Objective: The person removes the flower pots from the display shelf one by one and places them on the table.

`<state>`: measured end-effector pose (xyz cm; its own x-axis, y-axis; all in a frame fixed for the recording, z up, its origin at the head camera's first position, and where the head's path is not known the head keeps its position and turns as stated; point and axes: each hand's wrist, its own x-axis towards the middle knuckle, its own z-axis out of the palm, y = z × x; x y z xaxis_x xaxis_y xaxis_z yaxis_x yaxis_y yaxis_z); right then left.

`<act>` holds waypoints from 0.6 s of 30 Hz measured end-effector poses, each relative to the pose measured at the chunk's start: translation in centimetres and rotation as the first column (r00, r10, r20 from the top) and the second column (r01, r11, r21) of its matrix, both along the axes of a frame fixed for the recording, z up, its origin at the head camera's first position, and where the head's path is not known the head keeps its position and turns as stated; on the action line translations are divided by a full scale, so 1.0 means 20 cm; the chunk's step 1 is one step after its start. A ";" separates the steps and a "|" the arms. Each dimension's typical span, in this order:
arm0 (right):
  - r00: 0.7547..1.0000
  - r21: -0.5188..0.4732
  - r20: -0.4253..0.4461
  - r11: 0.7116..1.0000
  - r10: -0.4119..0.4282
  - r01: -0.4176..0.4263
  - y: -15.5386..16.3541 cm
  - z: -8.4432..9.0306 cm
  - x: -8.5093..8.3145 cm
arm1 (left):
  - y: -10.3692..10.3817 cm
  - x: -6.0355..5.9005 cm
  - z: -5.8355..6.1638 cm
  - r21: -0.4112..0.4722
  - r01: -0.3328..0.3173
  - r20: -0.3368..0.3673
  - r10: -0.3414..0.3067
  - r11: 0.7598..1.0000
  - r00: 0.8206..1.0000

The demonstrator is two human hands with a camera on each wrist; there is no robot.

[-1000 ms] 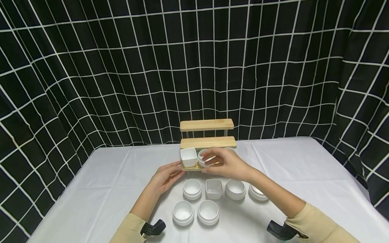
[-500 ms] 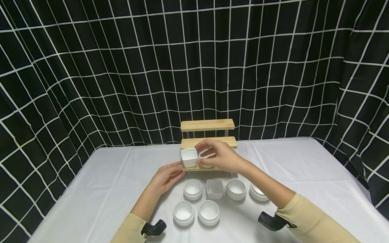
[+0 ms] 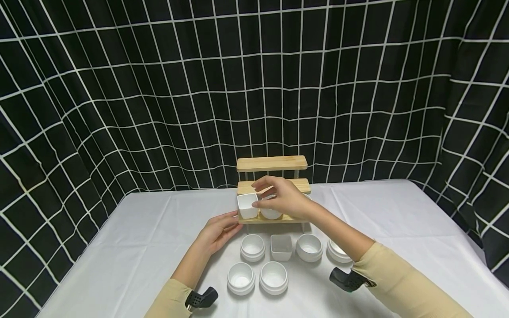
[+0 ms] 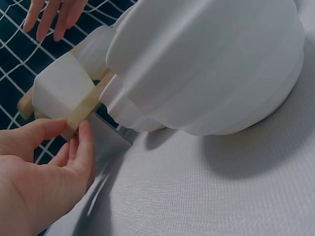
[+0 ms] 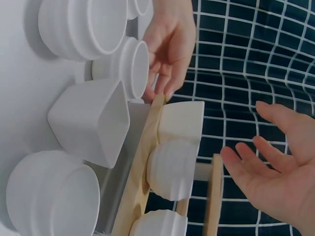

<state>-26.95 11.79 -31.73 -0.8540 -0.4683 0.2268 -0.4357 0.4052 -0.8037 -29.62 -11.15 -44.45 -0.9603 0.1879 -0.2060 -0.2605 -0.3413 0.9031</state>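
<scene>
A three-tier wooden shelf (image 3: 272, 163) stands mid-table. Its bottom tier (image 3: 254, 219) carries a square white cup (image 3: 247, 205) and a round white cup (image 3: 271, 213); a further cup (image 5: 157, 223) sits beyond them. My right hand (image 3: 264, 194) hovers just above the round cup (image 5: 172, 169), fingers spread and touching nothing (image 5: 266, 172). With thumb and fingers, my left hand (image 3: 234, 221) pinches the left end of the bottom tier (image 4: 88, 103), beside the square cup (image 4: 61, 88).
Several white cups stand on the white cloth before the shelf: round ones (image 3: 252, 247) (image 3: 309, 247) (image 3: 338, 251) (image 3: 240, 278) (image 3: 273, 277) and a square one (image 3: 281, 246). A checked black curtain hangs behind. One round cup (image 4: 206, 64) looms close to my left wrist.
My right hand carried the round cup back onto the bottom tier next to the square cup, let it go and lifted its fingers. The left hand stayed on the shelf end.
</scene>
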 end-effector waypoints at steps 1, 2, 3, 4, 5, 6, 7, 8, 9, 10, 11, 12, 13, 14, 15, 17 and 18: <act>1.000 0.007 0.003 1.000 -0.005 0.005 0.00 0.00 -0.01 | 0.00 0.00 0.00 0.001 -0.001 0.000 0.001 1.000 1.000; 1.000 0.014 0.001 1.000 -0.009 0.009 -0.01 0.00 -0.02 | 0.00 0.00 0.00 0.002 -0.001 0.000 0.001 1.000 1.000; 1.000 0.019 0.004 1.000 -0.013 0.013 -0.01 0.00 -0.02 | 0.00 0.00 0.00 0.002 -0.001 -0.001 0.001 1.000 1.000; 1.000 0.023 0.001 1.000 -0.012 0.012 -0.01 0.00 -0.03 | 0.00 0.00 0.00 0.003 -0.001 -0.002 0.001 1.000 1.000; 1.000 0.028 -0.003 1.000 -0.013 0.013 -0.02 0.00 -0.04 | 0.00 0.00 0.00 0.004 -0.001 -0.003 0.001 1.000 1.000; 1.000 0.033 -0.006 0.999 -0.014 0.014 -0.02 0.00 -0.05 | 0.00 0.00 0.00 0.004 -0.001 -0.003 0.001 1.000 1.000; 1.000 0.038 -0.012 0.999 -0.013 0.014 -0.02 0.00 -0.05 | 0.00 0.00 0.00 0.004 0.000 -0.004 0.000 1.000 1.000; 1.000 0.045 -0.016 0.999 -0.015 0.016 -0.02 0.00 -0.06 | 0.00 0.00 0.00 0.002 0.001 -0.002 -0.001 1.000 1.000; 1.000 0.051 -0.015 0.999 -0.017 0.018 -0.03 0.00 -0.07 | 0.00 0.00 0.00 0.001 0.001 -0.005 -0.001 1.000 1.000; 1.000 0.058 -0.016 0.998 -0.017 0.018 -0.03 0.01 -0.07 | 0.00 0.00 0.00 0.000 0.001 -0.005 -0.001 1.000 1.000; 1.000 0.064 -0.014 0.998 -0.018 0.019 -0.04 0.01 -0.08 | 0.00 0.00 0.00 0.000 0.000 -0.004 0.000 1.000 1.000; 1.000 0.070 -0.014 0.997 -0.017 0.018 -0.04 0.00 -0.09 | 0.00 0.00 0.00 0.000 -0.001 -0.005 0.001 1.000 1.000; 1.000 0.078 -0.012 0.997 -0.017 0.018 -0.04 0.00 -0.10 | 0.00 0.00 0.00 0.001 -0.001 -0.005 0.001 1.000 1.000; 1.000 0.085 -0.010 0.996 -0.017 0.018 -0.04 0.00 -0.10 | 0.00 0.00 0.00 0.002 -0.001 -0.004 0.001 1.000 1.000; 1.000 0.091 -0.006 0.996 -0.017 0.018 -0.05 0.00 -0.11 | 0.00 0.00 0.00 0.004 0.000 -0.004 0.000 1.000 1.000; 1.000 0.104 0.001 0.994 -0.019 0.019 -0.05 -0.01 -0.12 | 0.00 0.00 0.00 0.005 0.002 -0.001 -0.002 1.000 1.000; 1.000 0.113 0.004 0.993 -0.020 0.020 -0.05 -0.01 -0.13 | 0.00 0.00 0.00 0.004 0.002 0.000 -0.002 1.000 1.000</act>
<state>-29.48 10.77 -31.90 -0.8644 -0.4733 0.1695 -0.4228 0.5019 -0.7546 -29.66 -11.08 -44.43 -0.9599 0.1905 -0.2056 -0.2615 -0.3449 0.9015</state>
